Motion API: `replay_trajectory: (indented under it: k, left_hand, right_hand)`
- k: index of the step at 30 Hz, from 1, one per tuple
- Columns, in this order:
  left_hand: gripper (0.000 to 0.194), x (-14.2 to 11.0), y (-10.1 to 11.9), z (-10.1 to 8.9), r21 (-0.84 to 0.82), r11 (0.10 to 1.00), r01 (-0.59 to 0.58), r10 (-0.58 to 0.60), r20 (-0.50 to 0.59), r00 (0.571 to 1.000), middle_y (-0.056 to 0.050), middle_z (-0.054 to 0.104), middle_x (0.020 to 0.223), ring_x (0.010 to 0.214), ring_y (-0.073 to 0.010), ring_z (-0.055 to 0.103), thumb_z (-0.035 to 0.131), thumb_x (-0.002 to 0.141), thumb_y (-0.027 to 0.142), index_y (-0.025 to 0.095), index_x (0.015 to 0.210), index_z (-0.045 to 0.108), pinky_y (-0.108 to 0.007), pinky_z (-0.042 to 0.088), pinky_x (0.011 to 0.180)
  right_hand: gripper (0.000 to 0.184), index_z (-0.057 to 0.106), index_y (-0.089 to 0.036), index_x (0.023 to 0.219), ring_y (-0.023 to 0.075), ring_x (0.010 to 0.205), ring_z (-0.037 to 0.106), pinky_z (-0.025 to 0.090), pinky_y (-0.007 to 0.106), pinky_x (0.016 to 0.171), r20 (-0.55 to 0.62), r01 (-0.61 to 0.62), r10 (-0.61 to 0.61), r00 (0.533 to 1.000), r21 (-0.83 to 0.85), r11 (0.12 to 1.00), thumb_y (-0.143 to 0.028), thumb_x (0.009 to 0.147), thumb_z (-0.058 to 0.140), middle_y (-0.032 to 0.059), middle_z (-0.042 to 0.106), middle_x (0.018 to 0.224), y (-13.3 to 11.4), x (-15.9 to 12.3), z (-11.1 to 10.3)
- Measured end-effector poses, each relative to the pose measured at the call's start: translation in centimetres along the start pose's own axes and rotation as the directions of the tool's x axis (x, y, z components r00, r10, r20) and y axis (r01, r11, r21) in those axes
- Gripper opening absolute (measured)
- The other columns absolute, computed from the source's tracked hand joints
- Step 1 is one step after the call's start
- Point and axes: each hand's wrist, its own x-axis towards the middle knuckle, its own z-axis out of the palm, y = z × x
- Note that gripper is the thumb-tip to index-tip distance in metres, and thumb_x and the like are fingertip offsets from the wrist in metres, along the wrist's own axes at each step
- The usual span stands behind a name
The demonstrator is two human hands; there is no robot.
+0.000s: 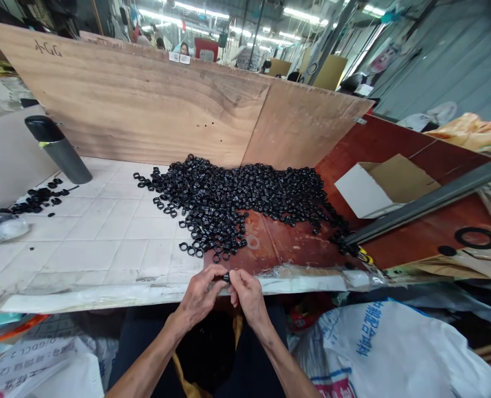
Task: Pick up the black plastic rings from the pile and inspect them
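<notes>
- Left hand (198,296) and right hand (249,296): both are drawn in at the near edge of the bench, fingertips closed in a tight pinch on a small black ring (226,278). Most of the ring is hidden by the fingers, so its exact shape can't be made out.
- Work in hand: fine fingertip handling of this one ring, apart from the rest. A part this small calls for a steady pinch, since it could easily slip.
- Below the hands: a white woven sack with blue print (390,354) lies to the right, and a paler printed sack (34,370) to the left.
- On the bench: a mound of black rings (237,202) spreads across a white tile-patterned board (104,243) and a scuffed red-brown board (278,240). Its nearest rings lie just beyond the hands, not touching them.
- Further left: a smaller scatter of black rings (38,199) sits apart from the mound, near a dark grey cylinder (58,149) that lies tilted.
- Far side: a plywood backboard (125,94) stands behind the mound; to the right, a piece of cardboard (384,185) rests by a grey metal rail (428,202).
- Beyond the backboard: a co-worker (183,50) is visible across the workshop.
</notes>
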Motion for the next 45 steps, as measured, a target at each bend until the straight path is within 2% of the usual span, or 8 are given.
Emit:
replay_trajectory:
  k: [5,16,21,30,33,35,39,45]
  left_hand:
    - [0.025,-2.4,1.3,1.0,-0.349,0.882,0.316,-0.339,-0.005,0.941,-0.006,0.075,0.093,0.083,-0.0187,0.071,0.069,0.09,0.036,0.017,0.106,0.07,-0.03,0.058,0.079]
    - [0.029,-4.0,1.1,0.3,-0.452,0.819,0.353,-0.378,0.038,0.925,-0.006,0.074,0.09,0.082,-0.0179,0.07,0.071,0.09,0.038,0.016,0.109,0.068,-0.031,0.058,0.081]
    - [0.017,-4.2,0.8,-0.4,0.035,0.998,0.052,-0.052,0.005,0.999,-0.008,0.072,0.111,0.101,-0.0208,0.07,0.058,0.098,0.024,0.021,0.113,0.066,-0.035,0.058,0.091]
    - [0.037,-5.8,0.2,-1.6,0.453,0.746,-0.487,0.377,0.315,0.871,-0.013,0.07,0.12,0.113,-0.0229,0.068,0.051,0.097,0.008,0.019,0.132,0.054,-0.036,0.058,0.095]
    - [0.018,-4.3,2.0,-2.6,0.426,0.833,-0.353,0.195,0.371,0.908,-0.005,0.071,0.101,0.094,-0.0198,0.07,0.062,0.095,0.019,0.021,0.113,0.061,-0.031,0.058,0.083]
    - [0.014,-2.3,2.5,-2.7,0.494,0.854,-0.167,0.052,0.238,0.97,-0.001,0.066,0.087,0.078,-0.0177,0.067,0.069,0.09,0.029,0.021,0.098,0.061,-0.03,0.056,0.072]
    - [0.01,1.9,0.6,-1.2,0.623,0.781,0.047,0.028,-0.11,0.994,-0.004,0.063,0.092,0.074,-0.0187,0.065,0.064,0.089,0.02,0.02,0.099,0.06,-0.033,0.055,0.074]
    - [0.018,3.7,-2.8,1.0,0.724,0.686,0.071,0.022,-0.118,0.993,-0.009,0.065,0.103,0.084,-0.0237,0.069,0.062,0.087,0.016,0.019,0.105,0.062,-0.034,0.055,0.073]
  right_hand:
    - [0.026,0.066,-0.019,0.103,0.0136,0.061,0.065,0.055,0.025,0.058,0.01,0.232,-0.232,0.973,-0.047,0.972,-0.043,0.092,0.064,0.0035,0.067,0.086,-0.8,-1.7,0.1]
    - [0.013,0.066,-0.02,0.097,0.0149,0.062,0.063,0.05,0.026,0.06,0.171,0.236,-0.222,0.96,-0.063,0.97,-0.031,0.091,0.063,0.0014,0.065,0.076,-1.5,-2.3,-0.2]
    - [0.025,0.058,-0.02,0.091,0.0099,0.043,0.047,0.041,0.023,0.049,0.259,-0.154,0.097,0.961,0.208,0.966,-0.04,0.085,0.071,-0.0066,0.055,0.051,-1.9,-2.5,-0.1]
    - [0.033,0.055,-0.018,0.072,0.0047,0.041,0.033,0.028,0.021,0.041,0.513,-0.677,0.5,0.698,0.245,0.694,-0.041,0.069,0.077,-0.0044,0.054,0.061,-1.4,-3.7,-1.4]
    - [0.028,0.058,-0.019,0.075,0.0104,0.047,0.044,0.035,0.024,0.047,0.303,-0.361,0.369,0.879,-0.086,0.929,-0.044,0.079,0.071,-0.0033,0.053,0.059,-1.5,-2.4,-2.4]
    - [0.018,0.062,-0.019,0.083,0.0137,0.057,0.051,0.043,0.026,0.056,0.052,0.023,-0.006,0.999,-0.326,0.945,-0.035,0.082,0.068,-0.0012,0.057,0.068,-1.5,-0.3,-2.8]
    - [0.025,0.062,-0.018,0.11,0.0177,0.072,0.061,0.053,0.032,0.072,-0.008,0.354,-0.435,0.901,-0.566,0.744,-0.021,0.085,0.061,0.0096,0.062,0.106,-0.5,4.8,-2.6]
    - [0.022,0.064,-0.019,0.111,0.0241,0.094,0.065,0.054,0.033,0.082,0.082,0.364,-0.462,0.883,-0.742,0.564,-0.015,0.091,0.055,0.0106,0.064,0.107,1.1,7.1,-1.2]
